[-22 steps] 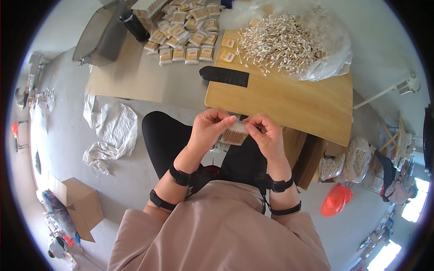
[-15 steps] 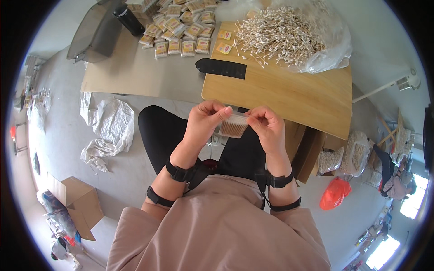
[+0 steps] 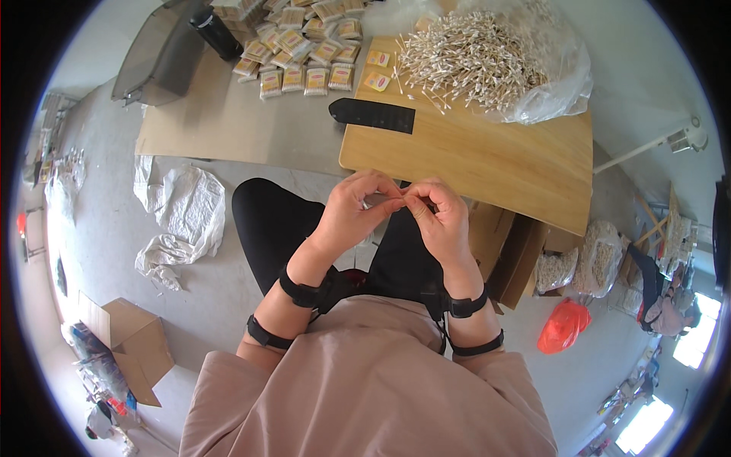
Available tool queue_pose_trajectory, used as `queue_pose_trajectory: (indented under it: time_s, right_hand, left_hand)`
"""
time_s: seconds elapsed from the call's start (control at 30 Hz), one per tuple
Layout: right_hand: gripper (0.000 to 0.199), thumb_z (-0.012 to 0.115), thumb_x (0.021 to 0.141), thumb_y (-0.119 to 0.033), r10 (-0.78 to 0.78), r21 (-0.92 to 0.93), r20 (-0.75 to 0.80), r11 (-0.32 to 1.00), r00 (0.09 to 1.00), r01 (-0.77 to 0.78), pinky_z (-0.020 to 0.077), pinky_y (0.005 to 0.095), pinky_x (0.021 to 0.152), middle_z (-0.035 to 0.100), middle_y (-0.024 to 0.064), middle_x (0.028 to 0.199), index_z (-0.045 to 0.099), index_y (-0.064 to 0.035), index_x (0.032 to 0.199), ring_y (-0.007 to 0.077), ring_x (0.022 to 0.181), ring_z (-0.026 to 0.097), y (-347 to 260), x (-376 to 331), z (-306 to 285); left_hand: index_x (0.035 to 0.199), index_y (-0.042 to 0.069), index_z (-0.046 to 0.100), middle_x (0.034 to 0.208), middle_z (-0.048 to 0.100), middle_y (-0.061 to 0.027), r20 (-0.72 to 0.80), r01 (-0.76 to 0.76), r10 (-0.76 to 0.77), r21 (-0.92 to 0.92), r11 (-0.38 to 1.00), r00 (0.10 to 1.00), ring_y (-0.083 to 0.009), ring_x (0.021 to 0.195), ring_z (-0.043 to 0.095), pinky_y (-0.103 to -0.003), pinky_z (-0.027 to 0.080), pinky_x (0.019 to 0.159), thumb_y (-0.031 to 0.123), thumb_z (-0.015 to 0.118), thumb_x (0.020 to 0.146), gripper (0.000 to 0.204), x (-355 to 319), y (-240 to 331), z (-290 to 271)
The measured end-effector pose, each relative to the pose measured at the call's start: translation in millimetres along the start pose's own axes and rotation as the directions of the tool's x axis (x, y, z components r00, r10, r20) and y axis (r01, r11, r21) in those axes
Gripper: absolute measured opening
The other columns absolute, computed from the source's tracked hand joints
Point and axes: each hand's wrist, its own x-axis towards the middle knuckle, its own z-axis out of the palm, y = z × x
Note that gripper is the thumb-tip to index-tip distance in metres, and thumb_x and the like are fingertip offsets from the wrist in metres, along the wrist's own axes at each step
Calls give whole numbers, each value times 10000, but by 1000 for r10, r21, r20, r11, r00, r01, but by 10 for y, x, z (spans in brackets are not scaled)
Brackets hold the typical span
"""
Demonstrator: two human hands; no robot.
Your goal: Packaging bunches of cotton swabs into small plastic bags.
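My left hand and my right hand meet in front of me over my lap, just below the near edge of a low wooden table. Both pinch one small clear packet, which is almost hidden between the fingers. On the far side of the table lies a big heap of cotton swabs on a clear plastic bag. Two small yellow packets lie left of the heap. A flat black strip rests at the table's left edge.
Several filled swab packets lie in rows on a cardboard sheet on the floor, beside a grey bin and a black bottle. White sacking, an open carton, cardboard boxes and an orange bag surround me.
My hands have closed together over the packet, so the bundle of swabs that showed between them earlier is now covered. The view has shifted slightly.
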Motion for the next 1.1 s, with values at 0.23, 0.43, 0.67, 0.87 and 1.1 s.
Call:
queue_pose_trajectory:
  time_s: [0.23,0.43,0.67,0.87,1.1]
  right_hand:
    - [98,688,850,-65,21,77,-30,997,999,-18,465,263,631,635,71,826,603,-17,852,165,698,579,39,-18,-35]
    - [86,667,880,-58,94,134,-18,987,995,-91,477,234,639,639,68,879,598,-9,865,108,708,573,89,4,-132]
    - [56,622,914,-43,262,436,-6,869,965,-233,513,230,641,642,66,930,600,3,889,103,727,601,186,68,20]
    - [72,629,910,-57,305,295,-38,913,952,-281,522,233,649,669,49,823,631,12,889,102,721,649,679,290,254]
    - [123,652,907,-106,314,271,-71,920,947,-284,519,233,628,664,38,761,632,9,866,89,674,635,1066,509,465]
  left_hand:
    - [844,7,644,890,655,-58,8,12,-13,56,998,1000,-167,773,635,-279,506,692,-2,737,775,116,33,10,-81]
    - [830,6,657,870,663,-55,-46,16,-11,110,994,999,-188,804,629,-291,480,748,13,734,769,99,58,-35,-178]
    - [834,15,639,820,658,-55,-116,47,-38,76,996,993,-173,776,626,-279,480,727,21,726,788,98,116,-215,-92]
    - [854,-3,608,814,652,-45,-172,178,-205,-160,971,963,-132,765,608,-258,479,706,69,688,864,108,319,-693,30]
    - [1005,-16,666,942,651,-84,-133,160,-173,-98,982,976,-155,859,601,-275,472,770,214,607,951,244,538,-1240,45]
